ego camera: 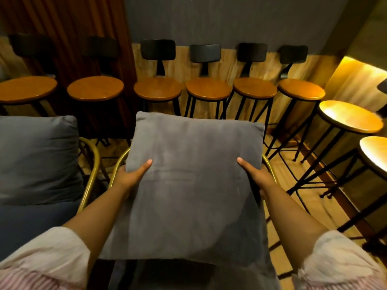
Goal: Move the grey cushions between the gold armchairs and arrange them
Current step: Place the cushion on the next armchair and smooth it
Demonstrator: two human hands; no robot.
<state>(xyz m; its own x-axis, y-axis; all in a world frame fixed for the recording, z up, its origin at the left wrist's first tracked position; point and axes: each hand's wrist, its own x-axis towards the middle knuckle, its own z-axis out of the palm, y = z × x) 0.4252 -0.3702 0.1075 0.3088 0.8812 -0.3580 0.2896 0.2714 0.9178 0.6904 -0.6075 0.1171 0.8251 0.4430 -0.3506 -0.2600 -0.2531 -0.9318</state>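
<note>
I hold a large square grey cushion (pixel 192 176) flat in front of me, over a gold-framed armchair (pixel 117 164) whose seat it hides. My left hand (pixel 132 174) grips the cushion's left edge, thumb on top. On the right edge sits my right hand (pixel 256 174), gripping the same way. A second grey cushion (pixel 37 158) leans upright against the back of the neighbouring gold armchair (pixel 92 174) on the left, above its dark blue seat.
A row of bar stools (pixel 207 88) with round wooden seats and black backs lines the far wall. Two more stools (pixel 351 118) stand at the right. A brown curtain (pixel 69 21) hangs at the back left. Wooden floor (pixel 280 164) shows to the right of the chair.
</note>
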